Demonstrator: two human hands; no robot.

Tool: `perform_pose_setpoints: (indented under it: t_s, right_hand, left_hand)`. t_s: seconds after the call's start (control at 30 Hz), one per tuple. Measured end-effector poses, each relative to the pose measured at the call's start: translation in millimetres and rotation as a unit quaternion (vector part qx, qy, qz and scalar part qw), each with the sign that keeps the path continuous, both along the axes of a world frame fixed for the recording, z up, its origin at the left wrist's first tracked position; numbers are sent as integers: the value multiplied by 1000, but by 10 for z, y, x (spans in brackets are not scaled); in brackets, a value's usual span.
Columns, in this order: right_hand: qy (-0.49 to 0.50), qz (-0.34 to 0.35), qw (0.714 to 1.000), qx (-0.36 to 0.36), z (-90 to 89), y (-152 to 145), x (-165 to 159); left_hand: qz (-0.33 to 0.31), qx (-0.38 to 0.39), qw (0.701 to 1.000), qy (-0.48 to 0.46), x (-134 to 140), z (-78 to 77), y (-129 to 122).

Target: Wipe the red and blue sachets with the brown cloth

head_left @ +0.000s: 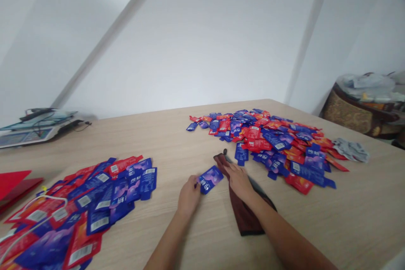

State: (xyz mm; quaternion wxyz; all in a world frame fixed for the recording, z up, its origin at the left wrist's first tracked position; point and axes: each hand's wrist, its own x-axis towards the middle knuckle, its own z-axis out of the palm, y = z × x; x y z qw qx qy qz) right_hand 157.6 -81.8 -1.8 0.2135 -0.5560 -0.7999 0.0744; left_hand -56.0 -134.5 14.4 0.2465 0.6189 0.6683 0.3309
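My left hand [189, 196] pinches the edge of a blue sachet [210, 179] with purple fruit printed on it, just above the table. Right beside it, my right hand [238, 182] has its fingers over a dark red cloth [243, 219] with black edging and a small black loop at the top. The cloth hangs down along the table under my right wrist and forearm. The fingertips of my right hand are close to the sachet's right side; whether they touch it I cannot tell.
A heap of red and blue sachets [253, 131] spreads across the right back. Another pile [107, 187] lies at the left front, with a white cord [38, 225]. A grey cloth [351, 149], red folder-like item [14, 185], flat device with cables [38, 128] and patterned chair [346, 109] surround them.
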Motion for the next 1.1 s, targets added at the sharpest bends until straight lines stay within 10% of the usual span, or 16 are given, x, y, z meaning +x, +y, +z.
perform_pose_setpoints:
  t_s: [0.13,0.3,0.6,0.77,0.93,1.1]
  right_hand:
    - [68,-23,997,24,-81,25,39]
    - [167,-32,983,68,-131,44,89]
    - [194,-86,977,25,43,24,150]
    - [57,-207,974,-78,150,128,247]
    - [-62,-147,981,-114,218,-2,122]
    - [82,-30,991,-104,223,-336,-191]
  left_hand:
    - [-33,171,947,269,110,19,-102]
    - [-181,146,908,348,253,-143,-92]
    - [165,-32,875,454,-566,-119,138]
    - [239,-59,862,443,-821,-102,161]
    - [181,25,885,428,-628,-129,187]
    - [26,70,947,313,-257,-130,216]
